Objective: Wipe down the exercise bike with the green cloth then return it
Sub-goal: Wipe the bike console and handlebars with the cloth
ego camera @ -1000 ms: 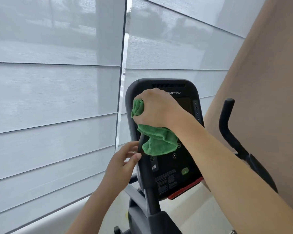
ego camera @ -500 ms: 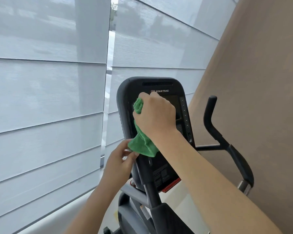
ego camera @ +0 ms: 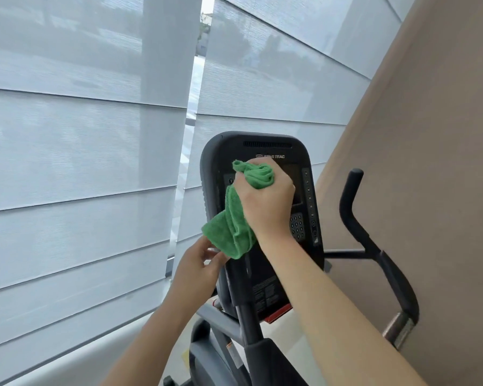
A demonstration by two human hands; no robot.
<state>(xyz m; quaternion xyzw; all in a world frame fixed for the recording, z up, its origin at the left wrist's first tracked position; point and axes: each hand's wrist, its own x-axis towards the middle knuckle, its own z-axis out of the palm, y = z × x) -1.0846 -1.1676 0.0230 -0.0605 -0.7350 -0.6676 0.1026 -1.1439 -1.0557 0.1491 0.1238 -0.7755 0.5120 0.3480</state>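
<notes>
The exercise bike's black console (ego camera: pixel 265 146) stands upright in the middle of the head view. My right hand (ego camera: pixel 265 201) is fisted around a bunched green cloth (ego camera: pixel 230 229) and presses it against the console's screen; a loose tail of cloth hangs down to the left. My left hand (ego camera: pixel 195 268) holds the console's lower left edge, fingers curled on it, just under the hanging cloth. The screen under my right hand is hidden.
A black right handlebar (ego camera: pixel 374 246) curves up beside a tan wall (ego camera: pixel 435 162). White window blinds (ego camera: pixel 81 162) fill the left and back. The bike's grey frame and post (ego camera: pixel 248 324) run down below the console.
My right hand with the cloth has shifted right and slightly up on the screen, and the cloth's tail now hangs lower left. The left hand stays on the console's edge.
</notes>
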